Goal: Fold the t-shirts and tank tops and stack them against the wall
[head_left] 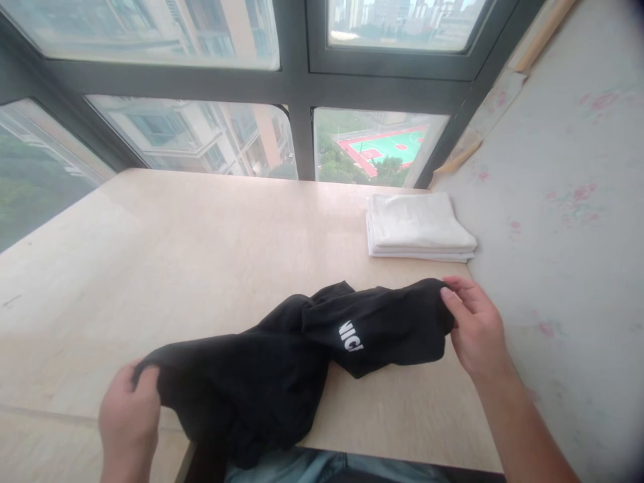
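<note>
A black garment with white printed letters, partly hidden in its folds, stretches between my two hands above the wooden surface. At its left end, my left hand pinches the cloth between thumb and fingers. My right hand grips the opposite end, thumb on the near side. The fabric is bunched and twisted around its middle, and its lower left part hangs over the front edge. I cannot tell exactly which kind of garment it is.
Folded white cloths lie stacked at the back right, close to the patterned wall. A pale wooden surface runs back to the grey window frame. My legs in blue denim are at its front edge.
</note>
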A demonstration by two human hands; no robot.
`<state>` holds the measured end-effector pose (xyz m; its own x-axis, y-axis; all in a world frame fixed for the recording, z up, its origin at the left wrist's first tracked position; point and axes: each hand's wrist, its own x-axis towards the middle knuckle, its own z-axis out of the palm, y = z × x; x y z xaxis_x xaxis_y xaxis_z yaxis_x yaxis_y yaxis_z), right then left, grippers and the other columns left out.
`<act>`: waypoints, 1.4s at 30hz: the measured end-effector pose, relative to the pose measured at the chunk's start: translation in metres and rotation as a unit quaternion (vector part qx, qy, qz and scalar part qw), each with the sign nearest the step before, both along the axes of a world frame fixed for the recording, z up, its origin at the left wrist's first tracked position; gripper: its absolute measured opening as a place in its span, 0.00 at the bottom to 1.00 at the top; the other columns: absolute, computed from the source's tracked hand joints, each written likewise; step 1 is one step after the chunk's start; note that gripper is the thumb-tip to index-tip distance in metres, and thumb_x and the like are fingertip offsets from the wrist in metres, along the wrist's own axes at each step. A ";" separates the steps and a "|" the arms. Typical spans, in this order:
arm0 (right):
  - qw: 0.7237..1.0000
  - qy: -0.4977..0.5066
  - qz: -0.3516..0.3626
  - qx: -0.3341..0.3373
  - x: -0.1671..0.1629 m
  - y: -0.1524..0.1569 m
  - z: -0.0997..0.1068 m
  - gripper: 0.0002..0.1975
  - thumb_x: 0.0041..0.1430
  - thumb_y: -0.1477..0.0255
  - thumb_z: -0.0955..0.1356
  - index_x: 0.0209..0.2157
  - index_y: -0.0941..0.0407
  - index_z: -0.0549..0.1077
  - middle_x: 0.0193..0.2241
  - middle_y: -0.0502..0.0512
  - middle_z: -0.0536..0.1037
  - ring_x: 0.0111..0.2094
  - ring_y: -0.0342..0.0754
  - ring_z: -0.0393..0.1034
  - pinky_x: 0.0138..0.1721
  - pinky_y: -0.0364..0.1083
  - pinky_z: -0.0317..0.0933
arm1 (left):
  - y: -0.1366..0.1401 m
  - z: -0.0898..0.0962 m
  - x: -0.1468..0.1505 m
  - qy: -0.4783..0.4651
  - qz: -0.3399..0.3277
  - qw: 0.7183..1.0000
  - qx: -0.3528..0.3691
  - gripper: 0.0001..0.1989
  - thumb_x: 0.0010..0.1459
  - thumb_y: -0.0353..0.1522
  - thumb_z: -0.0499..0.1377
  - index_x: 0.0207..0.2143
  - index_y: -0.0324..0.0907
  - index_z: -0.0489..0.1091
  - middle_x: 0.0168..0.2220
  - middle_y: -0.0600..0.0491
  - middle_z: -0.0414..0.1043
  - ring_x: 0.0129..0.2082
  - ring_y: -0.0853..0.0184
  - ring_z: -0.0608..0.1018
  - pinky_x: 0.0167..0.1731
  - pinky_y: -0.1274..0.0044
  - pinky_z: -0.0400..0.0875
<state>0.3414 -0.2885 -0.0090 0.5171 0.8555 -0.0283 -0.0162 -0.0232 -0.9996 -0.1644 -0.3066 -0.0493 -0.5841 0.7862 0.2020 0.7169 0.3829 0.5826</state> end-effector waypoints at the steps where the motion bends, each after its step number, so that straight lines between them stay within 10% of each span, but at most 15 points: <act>1: 0.998 -0.021 0.048 -0.026 -0.002 -0.002 -0.004 0.18 0.54 0.62 0.74 0.46 0.54 0.74 0.41 0.57 0.78 0.40 0.48 0.74 0.40 0.45 0.69 | 0.001 0.001 0.010 0.055 -0.037 0.997 -0.032 0.12 0.56 0.43 0.53 0.33 0.46 0.69 0.28 0.54 0.74 0.32 0.57 0.77 0.36 0.57 0.76; 5: 0.965 -0.095 0.220 -0.102 -0.022 -0.017 -0.019 0.24 0.59 0.65 0.69 0.57 0.53 0.69 0.48 0.59 0.78 0.49 0.52 0.73 0.50 0.52 0.69 | 0.000 0.008 0.078 0.158 -0.185 0.967 0.080 0.16 0.59 0.38 0.54 0.45 0.39 0.70 0.50 0.40 0.72 0.55 0.49 0.72 0.58 0.54 0.64; 9: 0.924 -0.203 0.317 -0.071 -0.049 -0.030 -0.006 0.17 0.63 0.72 0.63 0.52 0.51 0.73 0.47 0.56 0.79 0.51 0.51 0.73 0.52 0.52 0.68 | 0.003 0.019 0.151 0.067 -0.337 0.931 0.124 0.13 0.62 0.31 0.55 0.49 0.44 0.69 0.53 0.45 0.71 0.58 0.56 0.70 0.60 0.59 0.64; 13: 0.877 -0.262 0.401 0.046 -0.067 -0.043 0.018 0.16 0.60 0.80 0.62 0.43 0.52 0.77 0.45 0.55 0.78 0.48 0.49 0.73 0.52 0.49 0.67 | 0.025 0.039 0.201 -0.037 -0.515 0.854 0.063 0.13 0.64 0.29 0.52 0.50 0.46 0.69 0.55 0.48 0.70 0.57 0.61 0.71 0.58 0.65 0.67; 18: 0.839 -0.319 0.435 0.069 -0.079 -0.068 0.029 0.18 0.58 0.84 0.61 0.40 0.53 0.77 0.49 0.57 0.75 0.50 0.49 0.70 0.53 0.50 0.66 | 0.068 0.059 0.253 0.054 -0.599 0.799 -0.012 0.18 0.62 0.30 0.55 0.55 0.44 0.66 0.59 0.46 0.66 0.59 0.58 0.67 0.58 0.63 0.63; 22: 0.803 -0.350 0.480 0.047 -0.087 -0.088 0.031 0.18 0.59 0.84 0.60 0.40 0.54 0.77 0.46 0.56 0.76 0.46 0.48 0.69 0.49 0.48 0.67 | 0.093 0.051 0.296 0.140 -0.693 0.692 -0.149 0.26 0.56 0.30 0.59 0.58 0.42 0.63 0.57 0.42 0.67 0.55 0.52 0.71 0.53 0.60 0.67; 27: 0.787 -0.352 0.504 0.053 -0.094 -0.102 0.027 0.17 0.60 0.84 0.60 0.39 0.55 0.76 0.44 0.55 0.77 0.44 0.47 0.68 0.45 0.44 0.67 | 0.114 0.027 0.344 0.125 -0.727 0.637 -0.224 0.27 0.52 0.27 0.57 0.57 0.42 0.67 0.50 0.42 0.73 0.50 0.52 0.75 0.47 0.62 0.71; 35: 0.820 -0.358 0.445 -0.021 -0.069 -0.113 0.024 0.19 0.63 0.82 0.58 0.46 0.55 0.74 0.43 0.57 0.76 0.44 0.48 0.70 0.46 0.46 0.67 | 0.137 0.020 0.344 -0.027 -0.783 0.518 -0.343 0.28 0.49 0.23 0.55 0.53 0.46 0.72 0.51 0.54 0.77 0.39 0.69 0.80 0.38 0.79 0.74; 42: 0.849 -0.352 0.384 -0.085 -0.026 -0.114 0.015 0.20 0.66 0.79 0.54 0.50 0.52 0.71 0.49 0.56 0.74 0.49 0.47 0.70 0.51 0.48 0.65 | 0.129 0.011 0.322 -0.085 -0.776 0.514 -0.354 0.27 0.45 0.22 0.58 0.49 0.46 0.75 0.42 0.55 0.79 0.37 0.68 0.79 0.35 0.80 0.73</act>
<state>0.3154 -0.4022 0.0055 -0.2516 0.9626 -0.1007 0.6698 0.0980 -0.7361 0.1579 -0.1775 -0.0382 0.8973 0.1729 -0.4062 0.4404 -0.4146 0.7963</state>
